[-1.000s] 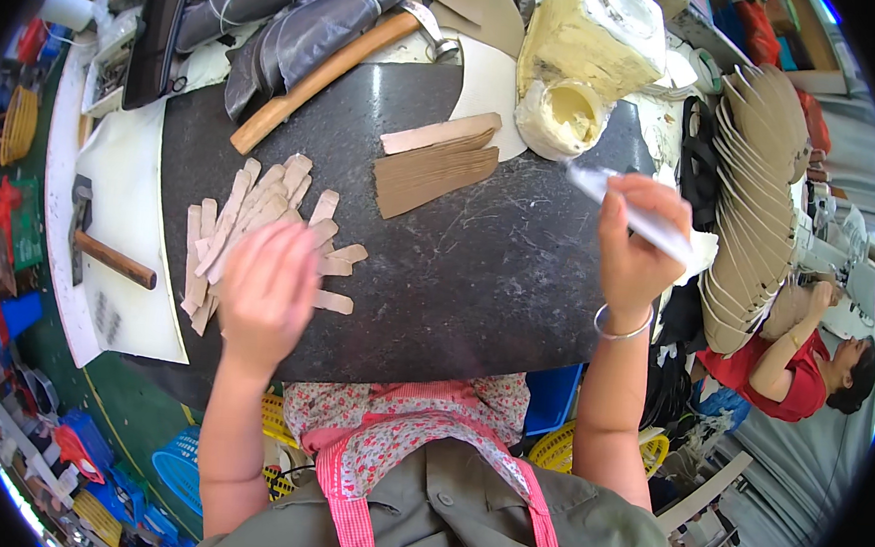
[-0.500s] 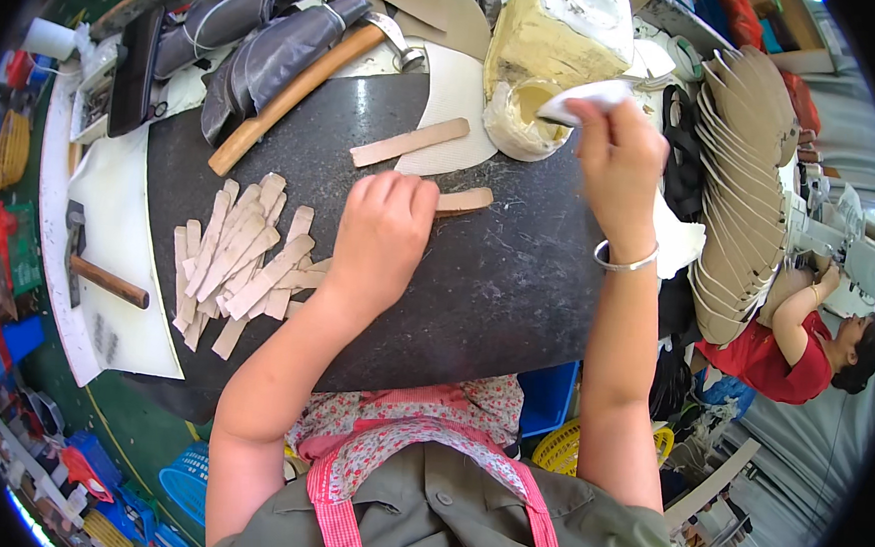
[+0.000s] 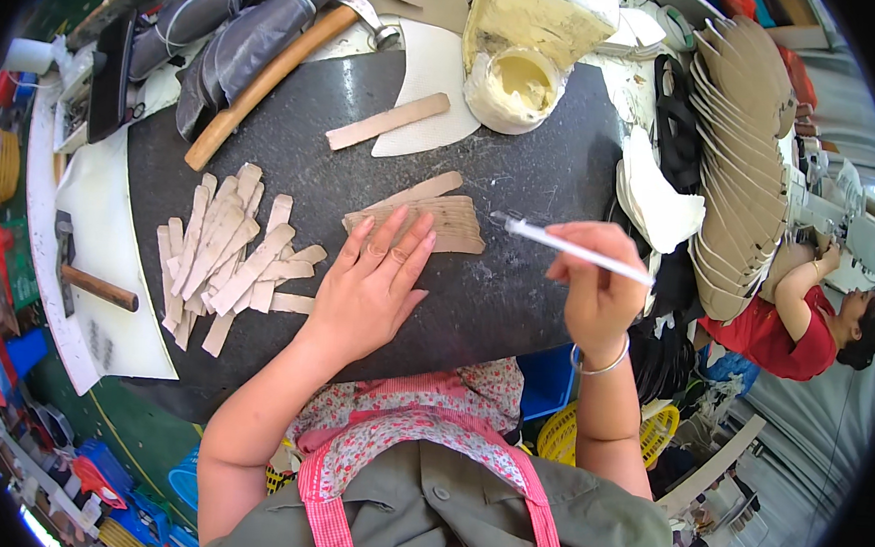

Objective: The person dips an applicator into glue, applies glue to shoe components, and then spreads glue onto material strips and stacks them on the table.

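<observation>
My left hand (image 3: pixel 364 294) lies flat with its fingers stretched out on a small fanned set of tan strips (image 3: pixel 458 223), pressing them on the dark work surface (image 3: pixel 516 298). To the right, my right hand (image 3: pixel 601 299) is closed around a brush (image 3: pixel 584 251) with a white handle. Its dark tip points left, just beside the strips. A heap of similar loose strips (image 3: pixel 228 251) lies left of my left hand. Farther back, one single strip (image 3: pixel 387 121) partly overlaps a pale, flat curved piece (image 3: pixel 437 88). The glue pot (image 3: pixel 488 101) with cream-coloured contents stands beyond the brush.
A wooden-handled hammer (image 3: pixel 268 88) lies by dark wrapped bundles (image 3: pixel 257 32) at the back left. Another hammer (image 3: pixel 96 287) rests on a white sheet at left. White pieces (image 3: pixel 658 197) and stacked tan insole shapes (image 3: pixel 734 181) line the right; a person in red (image 3: pixel 799 341) sits beyond.
My right hand has come down from the glue pot toward the strips with the brush. My left hand has flattened and spread its fingers, with the fanned strips now showing under it.
</observation>
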The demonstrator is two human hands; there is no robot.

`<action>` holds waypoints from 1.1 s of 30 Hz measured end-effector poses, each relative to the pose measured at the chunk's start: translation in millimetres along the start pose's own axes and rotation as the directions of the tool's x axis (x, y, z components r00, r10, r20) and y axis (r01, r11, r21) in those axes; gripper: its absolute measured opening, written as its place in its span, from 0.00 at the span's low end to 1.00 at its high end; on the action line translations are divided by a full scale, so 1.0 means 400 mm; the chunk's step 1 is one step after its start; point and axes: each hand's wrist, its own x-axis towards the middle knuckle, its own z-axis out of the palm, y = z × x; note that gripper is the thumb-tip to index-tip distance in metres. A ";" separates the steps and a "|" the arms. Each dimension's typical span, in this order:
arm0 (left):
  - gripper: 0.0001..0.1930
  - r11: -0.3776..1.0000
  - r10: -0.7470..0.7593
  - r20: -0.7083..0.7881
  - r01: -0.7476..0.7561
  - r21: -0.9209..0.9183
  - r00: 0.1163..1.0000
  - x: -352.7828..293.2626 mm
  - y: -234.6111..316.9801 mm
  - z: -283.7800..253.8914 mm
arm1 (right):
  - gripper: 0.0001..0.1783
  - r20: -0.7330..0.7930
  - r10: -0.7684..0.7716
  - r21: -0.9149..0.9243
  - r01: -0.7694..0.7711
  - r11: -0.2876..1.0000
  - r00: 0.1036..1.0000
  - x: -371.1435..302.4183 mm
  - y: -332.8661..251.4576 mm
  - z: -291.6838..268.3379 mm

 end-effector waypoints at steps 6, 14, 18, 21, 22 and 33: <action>0.34 0.997 0.079 -0.013 -0.079 -0.013 0.997 0.003 -0.007 -0.008 | 0.20 0.178 -0.274 -0.217 0.309 0.926 0.945 -0.065 0.008 0.031; 0.14 0.984 0.118 -0.211 -0.085 0.158 0.970 -0.006 -0.033 -0.014 | 0.20 0.327 -0.290 -0.256 0.380 0.889 0.900 -0.082 0.002 0.069; 0.15 0.971 0.145 -0.156 -0.109 0.215 0.977 0.003 -0.023 -0.039 | 0.21 0.265 -0.332 -0.139 0.377 0.916 0.905 -0.081 -0.003 0.078; 0.17 0.971 0.147 -0.132 -0.118 0.209 0.980 0.005 -0.030 -0.043 | 0.21 0.262 -0.371 -0.164 0.420 0.892 0.891 -0.055 -0.014 0.116; 0.17 0.965 0.164 -0.126 -0.132 0.225 0.978 0.008 -0.029 -0.042 | 0.21 0.280 -0.369 -0.156 0.421 0.893 0.886 -0.055 -0.006 0.130; 0.18 0.958 0.263 -0.111 -0.246 0.147 0.958 -0.002 -0.065 -0.051 | 0.18 0.175 -0.323 -0.264 0.360 0.895 0.930 -0.066 -0.010 0.075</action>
